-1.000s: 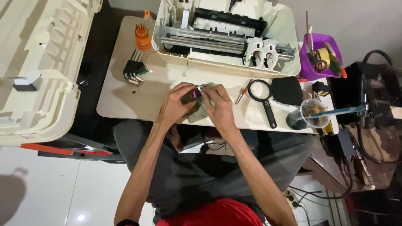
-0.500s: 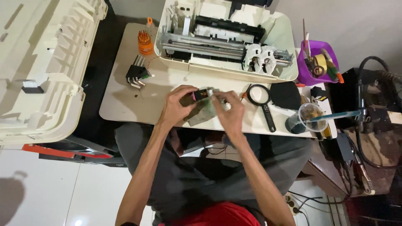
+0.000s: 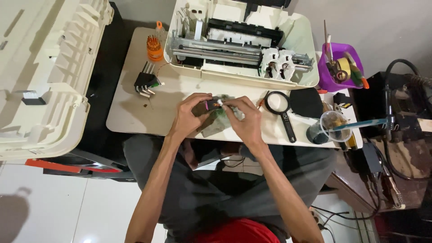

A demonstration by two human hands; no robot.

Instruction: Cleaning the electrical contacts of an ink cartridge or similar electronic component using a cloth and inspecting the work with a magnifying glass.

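Nearest the camera, both forearms run up from the lap and meet over the front edge of the table (image 3: 135, 117). The left hand (image 3: 191, 114) and right hand (image 3: 245, 119) are both clamped on one small dark part (image 3: 211, 105) with a pink spot and an orange bit on it, held just above a grey-green rag (image 3: 216, 126) on the tabletop. Fingers curl in from each side, thumbs on top, wrists bent inward.

Just right of the hands lies one black magnifier (image 3: 276, 105), then one black pad (image 3: 307, 101), and one clear cup (image 3: 334, 123) with a teal stick across it. To the left sits one set of hex keys (image 3: 146, 82), fanned out.

Further back there's one orange bit holder (image 3: 155, 47) and one opened printer (image 3: 240, 42), cream shell, guts showing. At the far right is one purple tub (image 3: 335, 67) with a tape roll and tools. The printer's cream cover (image 3: 45, 72) is off to the left
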